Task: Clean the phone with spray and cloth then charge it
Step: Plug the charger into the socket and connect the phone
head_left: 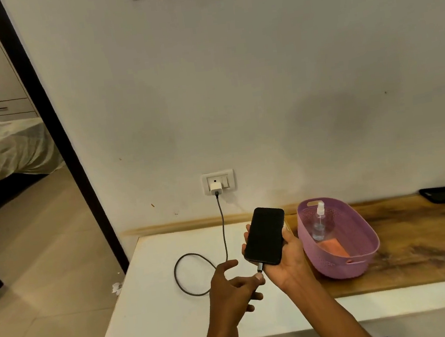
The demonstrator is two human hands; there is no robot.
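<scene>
Phone [264,236] lies cradled face-up in my right hand [285,255], fingers wrapped round its edges, raised above the white table [154,311] so its bottom port is clear. My left hand [234,284] pinches the cable plug [260,268] at that port. Just right stands the pink basket [366,257]; the table's left side lies open.

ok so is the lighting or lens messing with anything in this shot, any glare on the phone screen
Head view: dim, warm light; the phone screen reads flat black with no glare. Wide-angle bending shows in the door frame, which bows. The hands cast only soft shadows on the white table; the spray bottle looks slightly soft.
</scene>
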